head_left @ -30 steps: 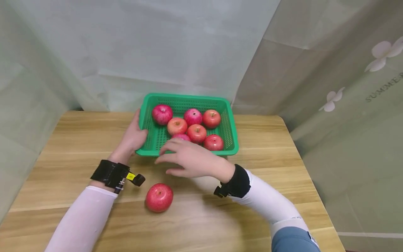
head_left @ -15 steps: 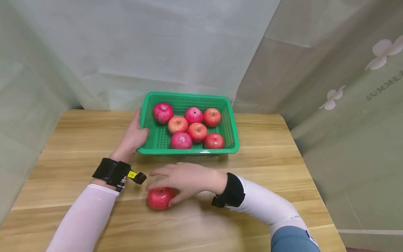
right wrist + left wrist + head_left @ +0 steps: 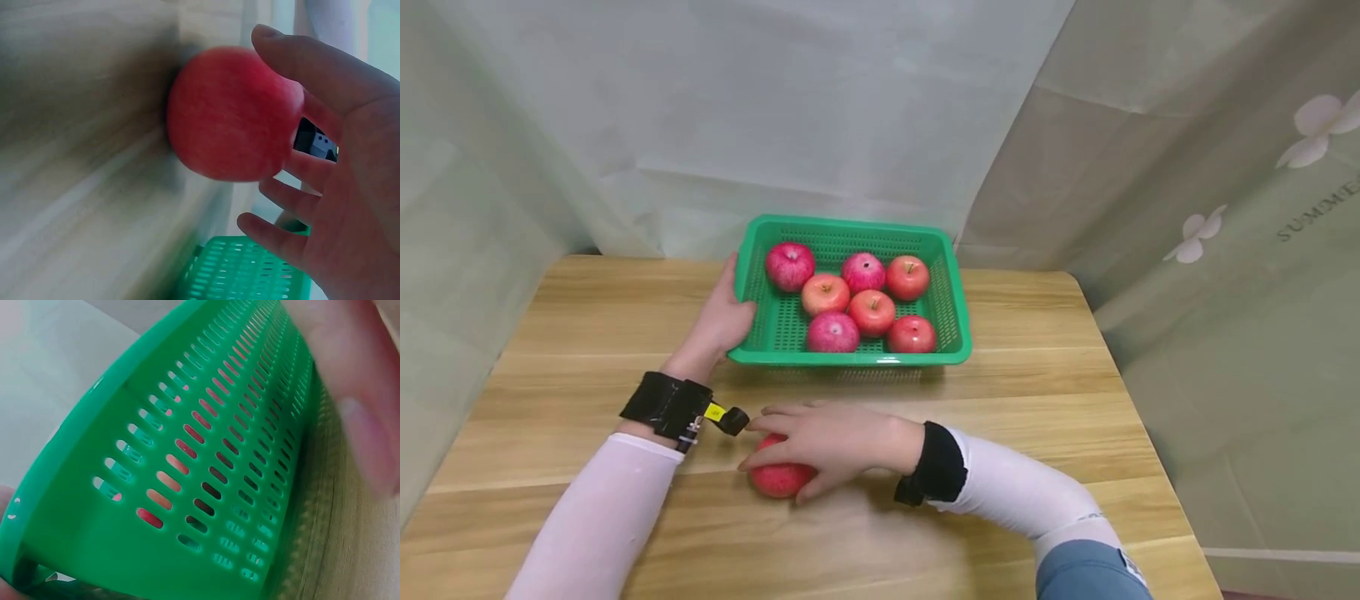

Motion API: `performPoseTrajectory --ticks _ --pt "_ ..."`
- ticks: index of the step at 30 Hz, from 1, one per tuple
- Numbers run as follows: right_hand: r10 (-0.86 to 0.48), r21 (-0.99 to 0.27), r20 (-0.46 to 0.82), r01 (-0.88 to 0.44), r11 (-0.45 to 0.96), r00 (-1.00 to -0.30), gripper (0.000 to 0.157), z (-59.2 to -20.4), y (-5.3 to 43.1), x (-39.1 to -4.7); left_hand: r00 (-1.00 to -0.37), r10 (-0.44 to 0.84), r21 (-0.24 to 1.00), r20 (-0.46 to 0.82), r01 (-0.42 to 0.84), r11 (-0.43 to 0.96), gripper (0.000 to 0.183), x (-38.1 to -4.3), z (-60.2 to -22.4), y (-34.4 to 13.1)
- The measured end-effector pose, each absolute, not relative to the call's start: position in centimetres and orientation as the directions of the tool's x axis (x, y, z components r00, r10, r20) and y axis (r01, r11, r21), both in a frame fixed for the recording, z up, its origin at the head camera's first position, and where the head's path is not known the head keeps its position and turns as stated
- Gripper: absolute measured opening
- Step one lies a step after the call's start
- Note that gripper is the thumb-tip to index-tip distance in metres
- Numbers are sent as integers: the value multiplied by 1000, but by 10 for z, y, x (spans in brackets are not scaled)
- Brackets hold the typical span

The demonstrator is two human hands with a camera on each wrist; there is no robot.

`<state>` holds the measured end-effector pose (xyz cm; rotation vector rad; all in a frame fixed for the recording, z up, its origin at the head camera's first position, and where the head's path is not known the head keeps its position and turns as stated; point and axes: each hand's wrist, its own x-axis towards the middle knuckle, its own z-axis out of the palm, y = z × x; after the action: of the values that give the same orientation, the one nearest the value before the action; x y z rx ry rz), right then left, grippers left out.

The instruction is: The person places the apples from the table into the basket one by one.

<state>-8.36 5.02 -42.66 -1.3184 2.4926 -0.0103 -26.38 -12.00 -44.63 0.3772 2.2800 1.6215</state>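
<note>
My left hand grips the left end of a green plastic basket, its thumb by the rim; in the left wrist view the basket's slotted wall fills much of the picture. Several red and pink apples, among them a deep pink apple, lie inside. In front of the basket, a red apple sits on the table. From above and the right, my right hand spreads its fingers and thumb round this apple. The right wrist view shows the same red apple between thumb and fingers, close to the palm.
The wooden table carries the basket near its far edge. Pale sheeting hangs behind it, and a curtain with flower prints stands along the right side.
My right hand has come back from over the basket's front rim toward me, down onto the red apple, and its fingers now surround it. My left hand has stayed at the basket.
</note>
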Motion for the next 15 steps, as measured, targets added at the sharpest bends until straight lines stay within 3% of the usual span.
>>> performPoseTrajectory --ticks 15 --pt "-799 -182 -286 -788 588 -529 82 -438 45 -84 -912 393 944 -115 23 329 89 -263 -445 -118"
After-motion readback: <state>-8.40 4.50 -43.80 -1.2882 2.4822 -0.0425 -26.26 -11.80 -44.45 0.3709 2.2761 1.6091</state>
